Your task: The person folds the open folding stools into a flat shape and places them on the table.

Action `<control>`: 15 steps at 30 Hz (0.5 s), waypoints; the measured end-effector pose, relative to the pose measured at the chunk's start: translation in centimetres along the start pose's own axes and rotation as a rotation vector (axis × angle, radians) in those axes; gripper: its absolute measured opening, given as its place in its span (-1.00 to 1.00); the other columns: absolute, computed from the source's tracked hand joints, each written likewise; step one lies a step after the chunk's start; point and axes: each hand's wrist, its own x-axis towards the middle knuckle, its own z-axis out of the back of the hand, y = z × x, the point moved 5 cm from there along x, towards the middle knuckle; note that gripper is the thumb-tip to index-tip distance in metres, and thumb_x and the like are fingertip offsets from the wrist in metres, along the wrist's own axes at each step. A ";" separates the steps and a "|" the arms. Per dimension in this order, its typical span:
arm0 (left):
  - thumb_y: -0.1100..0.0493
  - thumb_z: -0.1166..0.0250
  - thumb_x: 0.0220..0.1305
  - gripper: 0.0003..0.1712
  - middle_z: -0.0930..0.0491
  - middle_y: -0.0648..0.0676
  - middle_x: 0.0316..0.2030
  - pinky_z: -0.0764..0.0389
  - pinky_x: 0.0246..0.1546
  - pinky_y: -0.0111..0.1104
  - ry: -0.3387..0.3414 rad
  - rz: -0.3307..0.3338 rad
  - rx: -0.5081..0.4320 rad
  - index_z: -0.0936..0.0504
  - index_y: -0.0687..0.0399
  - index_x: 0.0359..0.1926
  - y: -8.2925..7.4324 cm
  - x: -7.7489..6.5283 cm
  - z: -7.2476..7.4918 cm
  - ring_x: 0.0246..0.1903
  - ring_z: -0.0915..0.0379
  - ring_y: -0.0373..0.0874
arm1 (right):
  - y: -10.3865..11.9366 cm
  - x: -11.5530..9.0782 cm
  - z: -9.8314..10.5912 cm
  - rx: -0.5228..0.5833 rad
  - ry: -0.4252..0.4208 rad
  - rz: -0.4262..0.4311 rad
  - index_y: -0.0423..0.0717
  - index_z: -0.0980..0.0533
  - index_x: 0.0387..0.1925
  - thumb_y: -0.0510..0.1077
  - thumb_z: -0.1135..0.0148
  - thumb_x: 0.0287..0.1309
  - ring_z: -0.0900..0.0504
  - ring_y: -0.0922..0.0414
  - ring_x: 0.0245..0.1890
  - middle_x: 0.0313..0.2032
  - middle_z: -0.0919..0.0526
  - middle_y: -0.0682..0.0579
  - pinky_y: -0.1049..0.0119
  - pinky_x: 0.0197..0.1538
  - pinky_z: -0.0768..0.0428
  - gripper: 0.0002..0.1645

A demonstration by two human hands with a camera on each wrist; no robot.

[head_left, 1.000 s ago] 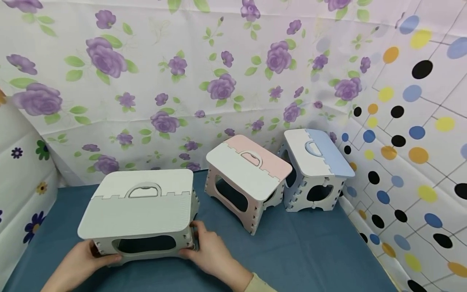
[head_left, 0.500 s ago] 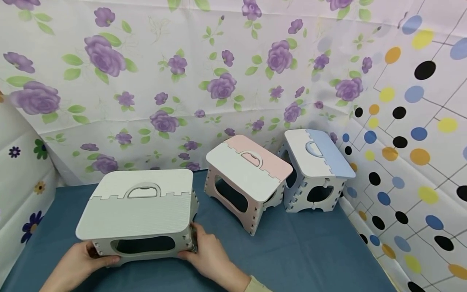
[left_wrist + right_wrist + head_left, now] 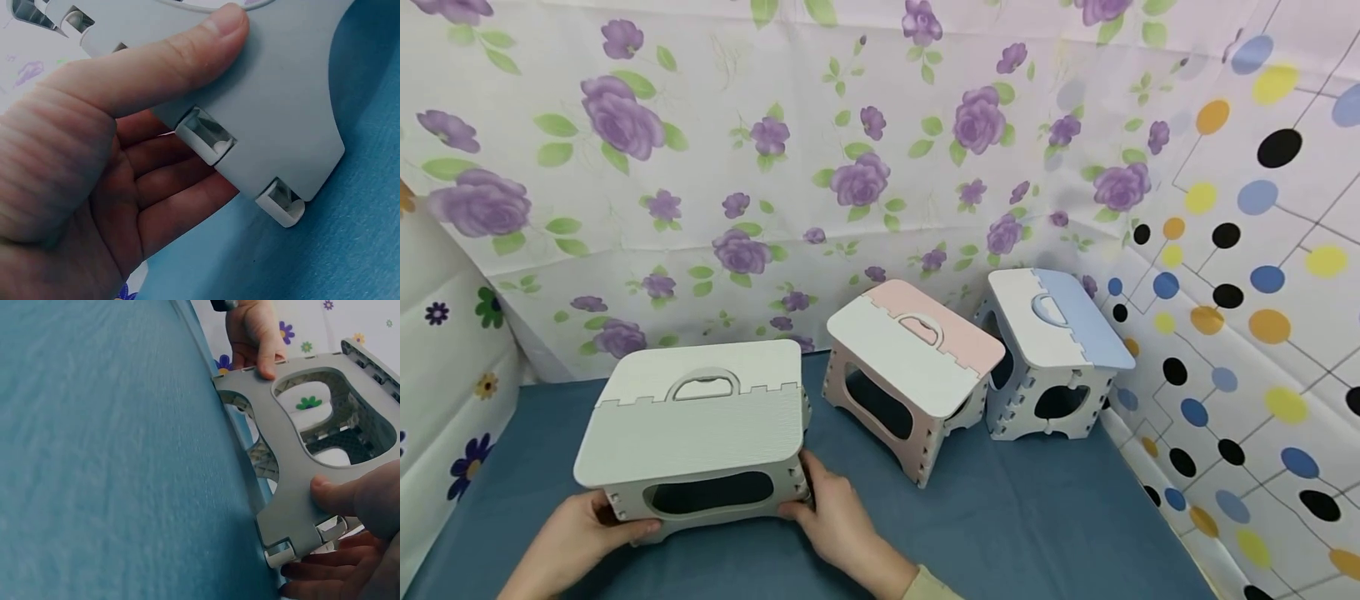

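Note:
A grey and white folding step stool (image 3: 692, 433) stands unfolded at the left of the blue cloth in the head view. My left hand (image 3: 576, 533) grips its near left leg corner, thumb on the front panel and fingers behind the side edge. The left wrist view shows that thumb (image 3: 187, 59) lying flat on the grey panel (image 3: 275, 94), beside the hinge knuckles. At the near right corner my right hand (image 3: 842, 525) holds the stool the same way. In the right wrist view, the right thumb (image 3: 337, 494) presses the panel (image 3: 281, 444) below its oval cutout.
A pink and white folding stool (image 3: 917, 354) stands right of the grey one, angled. Behind it at the right is a blue and white folding stool (image 3: 1052, 325). A floral sheet (image 3: 700, 167) hangs at the back and a dotted sheet (image 3: 1247, 333) at the right.
Over the last half second the grey stool, held in both hands, has shifted slightly right and turned a little, its right end going farther back. The other two stools stay in place.

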 end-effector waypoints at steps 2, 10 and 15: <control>-0.09 -0.64 0.21 -0.41 -0.78 0.03 -0.28 -0.55 -0.45 -0.27 0.000 0.006 -0.005 -0.75 0.29 0.04 0.1 0.0 -0.2 -0.36 -0.62 -0.08 | -0.3 0.0 0.1 0.022 -0.013 -0.013 -0.07 -0.36 0.53 0.08 -0.50 0.35 -0.68 0.16 0.18 0.21 -0.70 -0.01 0.22 0.15 -0.67 -0.14; -0.09 -0.69 0.13 -0.38 -0.80 0.08 -0.24 -0.58 -0.44 -0.28 -0.017 -0.025 0.017 -0.77 0.29 0.01 0.0 0.3 -0.3 -0.33 -0.66 -0.11 | -1.2 0.5 0.5 0.036 -0.033 -0.042 -0.10 -0.55 0.26 -0.02 -0.61 0.24 -0.71 0.25 -0.01 0.01 -0.76 0.04 0.30 0.00 -0.68 -0.36; -0.13 -0.68 0.13 -0.41 -0.81 0.07 -0.28 -0.57 -0.44 -0.29 -0.019 -0.014 0.046 -0.81 0.26 -0.05 0.1 0.2 -0.1 -0.34 -0.67 -0.12 | -1.4 0.5 0.5 0.043 -0.025 -0.056 -0.07 -0.60 0.18 0.01 -0.62 0.23 -0.73 0.26 -0.02 0.00 -0.78 0.06 0.31 0.00 -0.69 -0.43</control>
